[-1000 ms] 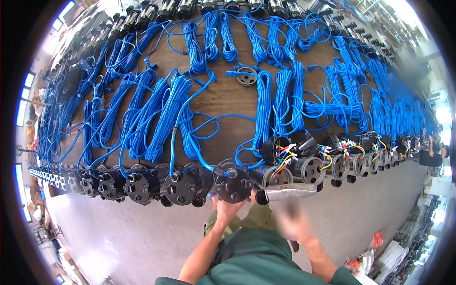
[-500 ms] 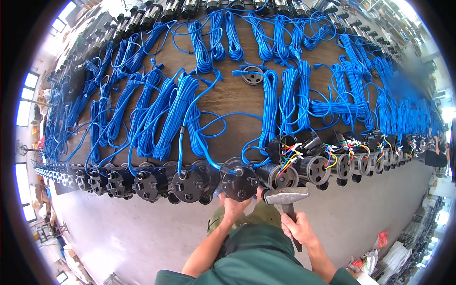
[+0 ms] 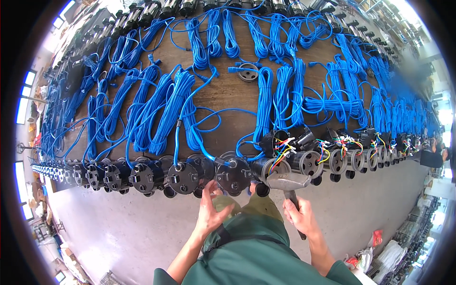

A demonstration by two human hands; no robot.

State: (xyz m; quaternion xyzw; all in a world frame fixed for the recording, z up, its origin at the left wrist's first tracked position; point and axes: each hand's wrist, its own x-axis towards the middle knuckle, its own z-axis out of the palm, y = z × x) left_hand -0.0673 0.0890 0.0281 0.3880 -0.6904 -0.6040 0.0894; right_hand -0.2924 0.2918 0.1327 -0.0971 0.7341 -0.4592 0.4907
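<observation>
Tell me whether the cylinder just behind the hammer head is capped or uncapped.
The cylinder is uncapped: coloured wires show at its end, whose rim and inner face are exposed.

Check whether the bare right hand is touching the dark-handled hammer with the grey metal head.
Touching: the head view shows the right hand closed around the dark handle of the hammer.

We count one hammer (image 3: 288,181), one left hand (image 3: 209,216), one right hand (image 3: 301,218) and one loose grey wheel (image 3: 248,72). We see dozens of blue cable coils (image 3: 172,114).
</observation>
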